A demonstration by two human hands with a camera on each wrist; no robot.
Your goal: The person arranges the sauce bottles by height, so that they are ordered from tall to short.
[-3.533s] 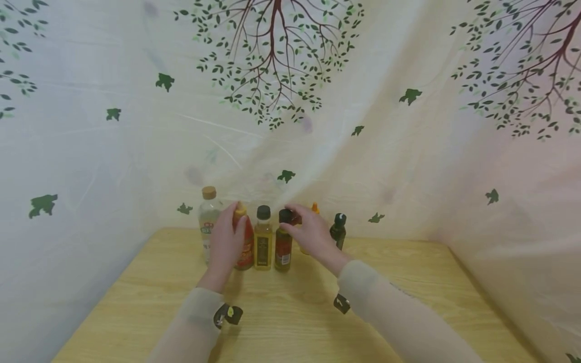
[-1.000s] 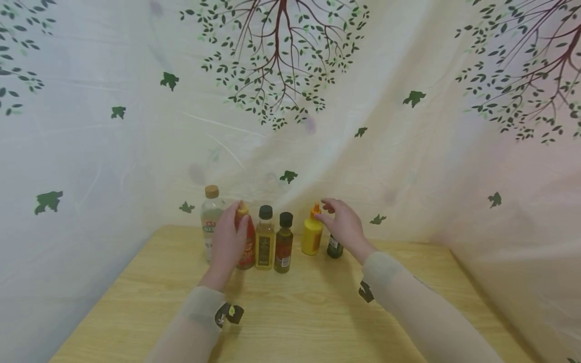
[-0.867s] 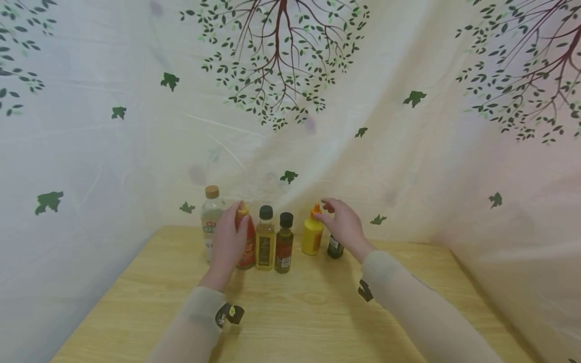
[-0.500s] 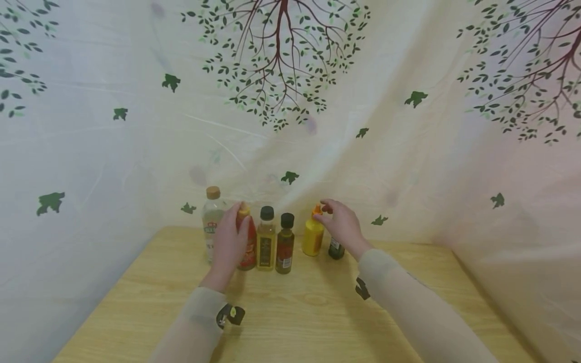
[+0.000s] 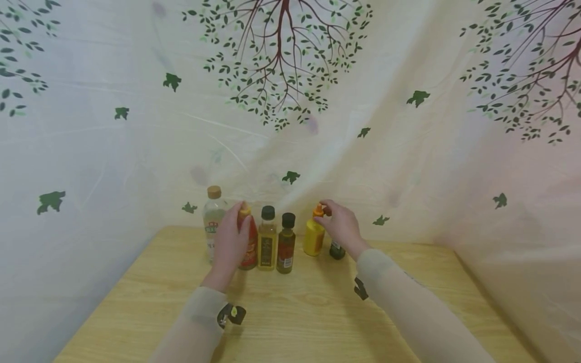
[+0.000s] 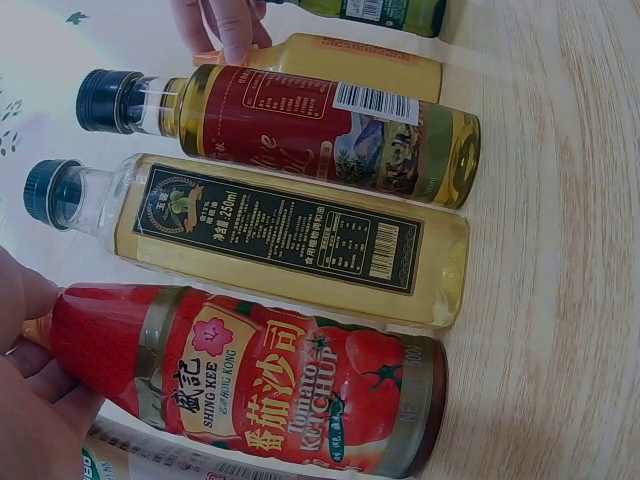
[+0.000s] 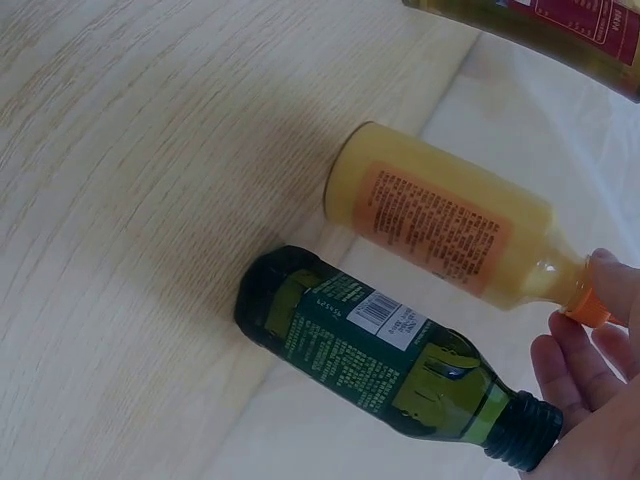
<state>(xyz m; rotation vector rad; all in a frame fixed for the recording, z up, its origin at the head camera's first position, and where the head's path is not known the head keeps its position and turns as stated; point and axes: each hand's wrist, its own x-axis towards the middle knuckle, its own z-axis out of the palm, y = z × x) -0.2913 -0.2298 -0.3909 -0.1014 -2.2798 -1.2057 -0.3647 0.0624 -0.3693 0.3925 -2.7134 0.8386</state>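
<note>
My left hand [image 5: 229, 244] holds the yellowish cap of a red tomato ketchup bottle [image 6: 250, 380], which stands upright on the table. With thumb and fingers, my right hand [image 5: 343, 227] pinches the orange nozzle cap [image 7: 592, 306] of a yellow squeeze bottle [image 7: 440, 220]. Between the hands stand a clear bottle of golden oil [image 5: 267, 247] with a black label and an olive oil bottle [image 5: 285, 249] with a red label. A dark green glass bottle [image 7: 370, 345] is next to the squeeze bottle, its neck close under my right palm; in the head view that hand hides its top.
A tall clear bottle with a brown cap [image 5: 214, 201] stands at the row's left end, partly behind my left hand. The bottles line the back of a wooden table [image 5: 295, 312]. A pale curtain [image 5: 363, 176] with printed branches and leaves hangs behind.
My right hand has gone from the red-labelled olive oil bottle rightward to the yellow squeeze bottle, then closed in on its orange cap. The left hand has stayed on the ketchup cap.
</note>
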